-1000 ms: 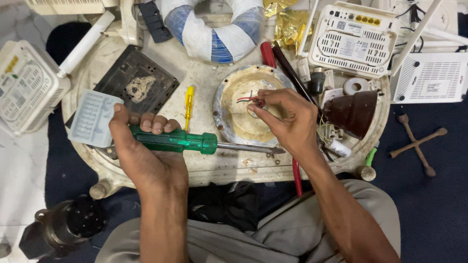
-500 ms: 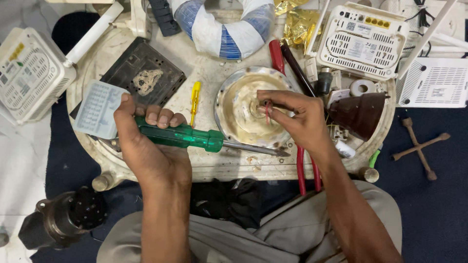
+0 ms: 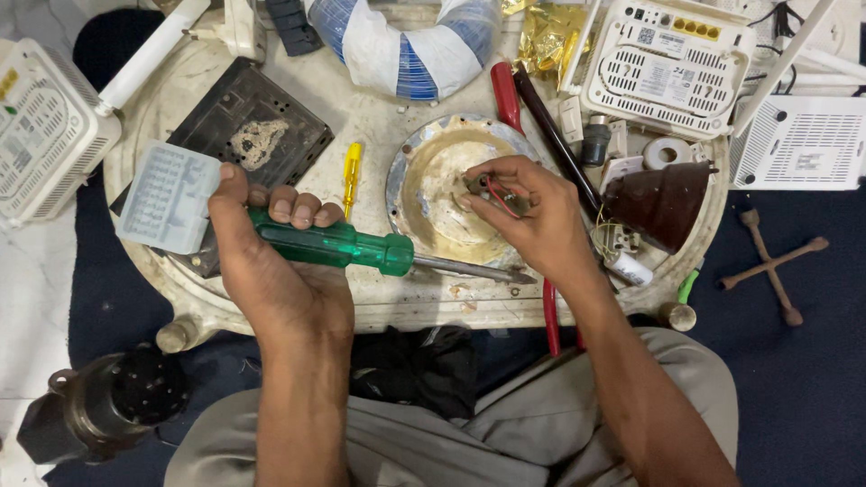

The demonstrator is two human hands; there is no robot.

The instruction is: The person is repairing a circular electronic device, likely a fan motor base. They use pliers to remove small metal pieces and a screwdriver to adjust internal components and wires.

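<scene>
Small part: pinched in the right hand [image 3: 532, 216] over the round metal dish [image 3: 410, 194], a dark little piece [image 3: 480, 186] with thin red wires [image 3: 498, 197] looping off it; exact kind too small to tell.
Right hand: fingertips closed on that part, thumb below, fingers curled above, wrist crossing the dish's right rim.
Screwdriver: green translucent handle [image 3: 338, 245] lying across the left hand [image 3: 271, 261], metal shaft [image 3: 474, 269] running right, tip ending just under the right wrist, near the dish's lower edge.
Left hand: wrapped shut around the handle, thumb up beside the pale blue plastic box [image 3: 167, 198], knuckles resting on the round work table [image 3: 361, 117].
Dish: sitting mid-table, worn and stained inside, bluish rim.
Just left of dish: small yellow screwdriver [image 3: 351, 173], lying upright on the tabletop.
Further left: black perforated tray [image 3: 271, 113] with a pale patch, the blue box overlapping its lower left corner.
Right of dish: red-handled tool [image 3: 505, 90] and a dark rod [image 3: 555, 135] side by side, then a brown cone-shaped cover [image 3: 663, 203] on its side.
Top edge: coil wrapped in blue and white [image 3: 406, 45].
Upper right: white vented routers [image 3: 667, 63], one on the table, another off its edge.
Floor: dark blue mat [image 3: 794, 388], cross-shaped wrench [image 3: 767, 263] at right, black motor-like cylinder [image 3: 104, 406] at lower left.
</scene>
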